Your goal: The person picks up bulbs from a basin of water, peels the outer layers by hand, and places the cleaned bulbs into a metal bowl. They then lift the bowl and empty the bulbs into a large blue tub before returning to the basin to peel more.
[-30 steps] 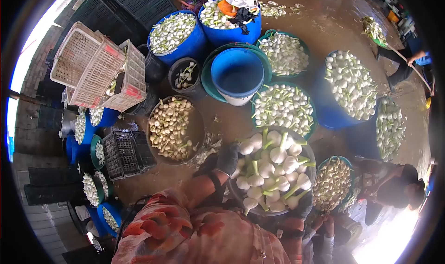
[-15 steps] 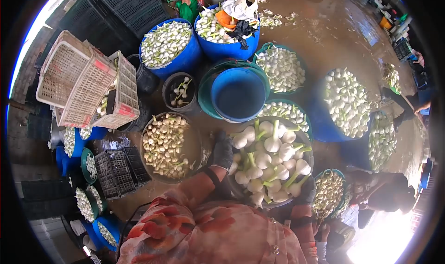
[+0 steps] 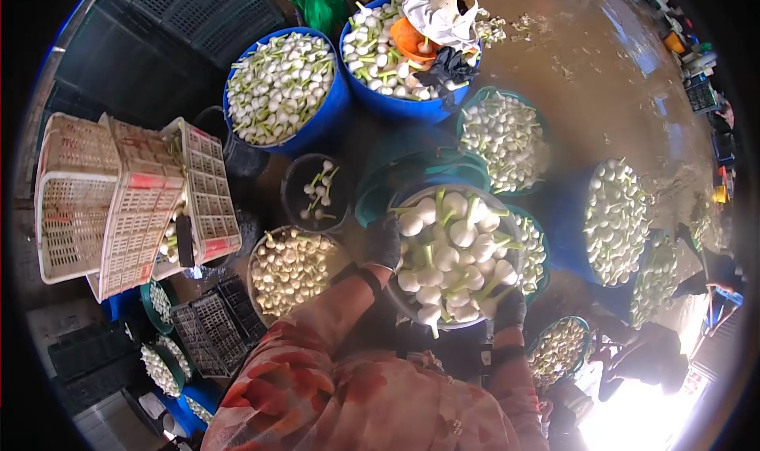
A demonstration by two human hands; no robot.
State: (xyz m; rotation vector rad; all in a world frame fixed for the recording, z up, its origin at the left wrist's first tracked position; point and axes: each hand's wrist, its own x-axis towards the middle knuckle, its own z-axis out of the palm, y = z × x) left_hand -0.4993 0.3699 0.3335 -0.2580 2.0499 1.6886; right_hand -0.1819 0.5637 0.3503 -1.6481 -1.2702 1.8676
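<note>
A round grey basin [image 3: 393, 291] full of white bulbs with green stems [image 3: 447, 257] is held up in front of my body. My left hand [image 3: 383, 244], in a dark glove, grips its left rim. On the lower right rim is my right hand [image 3: 509, 310], also dark-gloved and closed on the edge. Behind the basin, a green tub [image 3: 380, 183] is partly covered by it. To the left stands a dark bucket [image 3: 289, 190] with a few bulbs, and below that a tub of yellowish bulbs [image 3: 291, 269].
Two blue barrels of bulbs [image 3: 285, 87] [image 3: 408, 107] stand ahead, one topped with cloths. Pale crates [image 3: 142, 206] are stacked at the left, black crates [image 3: 210, 332] below them. More bulb-filled barrels [image 3: 613, 221] stand right. A person [image 3: 645, 360] is at the lower right.
The basin and both hands have moved forward and up, so that the basin now covers the blue bucket's place over the green tub. The camera view has shifted too.
</note>
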